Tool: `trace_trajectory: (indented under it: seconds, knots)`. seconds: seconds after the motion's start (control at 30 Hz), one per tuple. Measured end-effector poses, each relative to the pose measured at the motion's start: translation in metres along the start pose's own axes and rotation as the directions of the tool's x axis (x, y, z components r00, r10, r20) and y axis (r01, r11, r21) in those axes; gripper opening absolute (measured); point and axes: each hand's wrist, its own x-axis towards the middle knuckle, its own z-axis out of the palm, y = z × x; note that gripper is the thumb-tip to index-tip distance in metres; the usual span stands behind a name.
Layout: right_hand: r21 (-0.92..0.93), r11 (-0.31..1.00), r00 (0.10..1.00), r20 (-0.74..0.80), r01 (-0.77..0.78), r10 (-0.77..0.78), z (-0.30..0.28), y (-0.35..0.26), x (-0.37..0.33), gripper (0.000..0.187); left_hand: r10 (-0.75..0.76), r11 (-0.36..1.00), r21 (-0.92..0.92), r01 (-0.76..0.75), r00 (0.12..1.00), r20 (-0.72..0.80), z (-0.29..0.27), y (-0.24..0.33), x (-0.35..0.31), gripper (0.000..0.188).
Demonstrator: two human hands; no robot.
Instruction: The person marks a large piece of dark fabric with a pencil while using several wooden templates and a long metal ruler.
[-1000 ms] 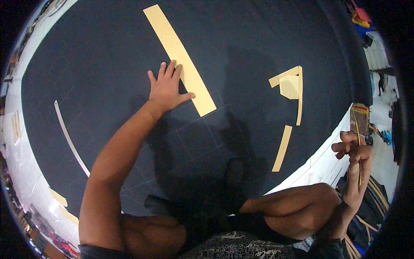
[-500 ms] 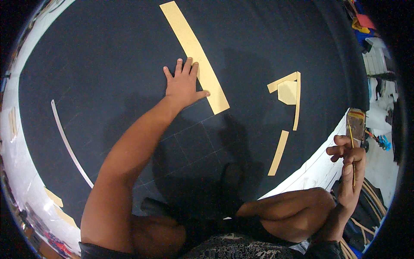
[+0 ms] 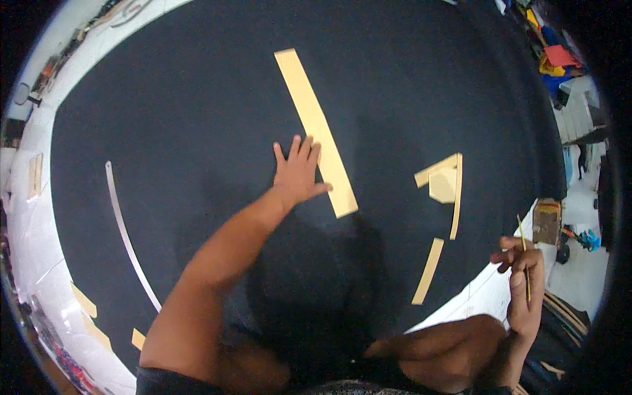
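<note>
My left hand [image 3: 299, 174] lies flat with its fingers spread. Its fingertips and thumb rest on the edge of a long straight cream pattern strip [image 3: 339, 174], while the palm lies over black cloth [image 3: 197, 99]. Off to the right, above my knee, my right hand [image 3: 525, 283] is raised and closed around a thin yellow stick [image 3: 522, 230]. What the stick's tip is like is too small to tell. Smaller cream pattern pieces lie between the two hands: a narrow upright strip [image 3: 457, 204], a slanted strip [image 3: 436, 171], a many-sided piece [image 3: 443, 185] and a short strip [image 3: 428, 271].
A long, slim, pale curved ruler [image 3: 125, 237] lies on the cloth at the left, partly hidden by my forearm. More cream pieces [image 3: 83, 300] sit at the lower left edge. A worn brown block [image 3: 548, 222] stands beyond my right hand, with clutter behind it.
The view has shifted, so the cloth and pieces appear lower. My left hand stays spread at the long strip's edge. The right hand still holds the stick, now tilted a little differently.
</note>
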Motion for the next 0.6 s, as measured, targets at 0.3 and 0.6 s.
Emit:
trace_trajectory:
  seconds: [0.3,0.6]
  knots:
    - [0.102,0.990,0.994,0.045,0.092,-0.097,0.010,-0.033,-0.005,0.018,-0.037,0.999,0.020,0.039,0.997,-0.064,0.003,-0.059,-0.064,0.108]
    - [0.107,0.947,0.953,0.001,0.302,-0.304,0.026,-0.067,-0.017,0.022,-0.252,0.964,0.092,0.251,0.968,0.001,-0.021,-0.130,-0.150,0.100]
